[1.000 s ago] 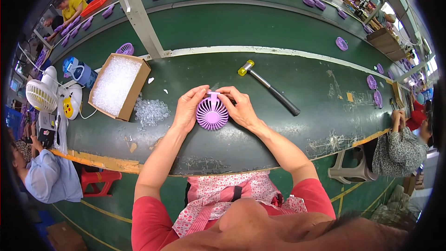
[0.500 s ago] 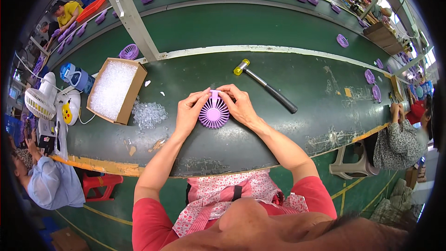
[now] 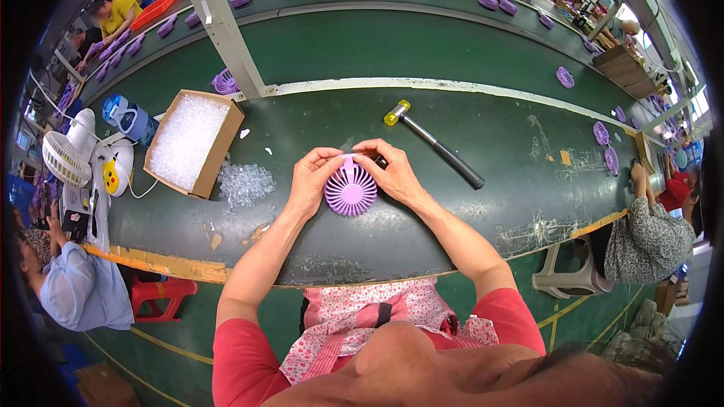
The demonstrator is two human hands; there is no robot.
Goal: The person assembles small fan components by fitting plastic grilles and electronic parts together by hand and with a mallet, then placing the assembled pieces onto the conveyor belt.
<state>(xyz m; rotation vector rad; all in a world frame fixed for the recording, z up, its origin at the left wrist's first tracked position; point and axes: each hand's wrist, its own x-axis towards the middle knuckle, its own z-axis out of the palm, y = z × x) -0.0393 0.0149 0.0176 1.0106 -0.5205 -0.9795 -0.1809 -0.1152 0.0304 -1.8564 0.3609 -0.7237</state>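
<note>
A purple round fan grille (image 3: 351, 194) with radiating slats is held at its narrow top tab, over the dark green work surface. My left hand (image 3: 311, 178) pinches the left side of that tab between thumb and fingers. My right hand (image 3: 394, 175) grips it from the right, fingers closed. A small dark thing shows by the right fingers; I cannot make out what it is. To the left lies a heap of small clear plastic pieces (image 3: 246, 185). Beyond my right hand rests a mallet (image 3: 434, 143) with yellow heads and a dark handle.
A cardboard box (image 3: 217, 152) full of clear pieces stands left of the heap. Further left are a blue bottle (image 3: 130, 119) and a white fan (image 3: 68, 157). A metal post (image 3: 222, 26) rises behind. More purple fan parts lie on the conveyor (image 3: 339, 38). Co-workers sit at both sides.
The view has shifted slightly. Both hands stay on the grille's tab, and a small dark thing now shows by my right fingers.
</note>
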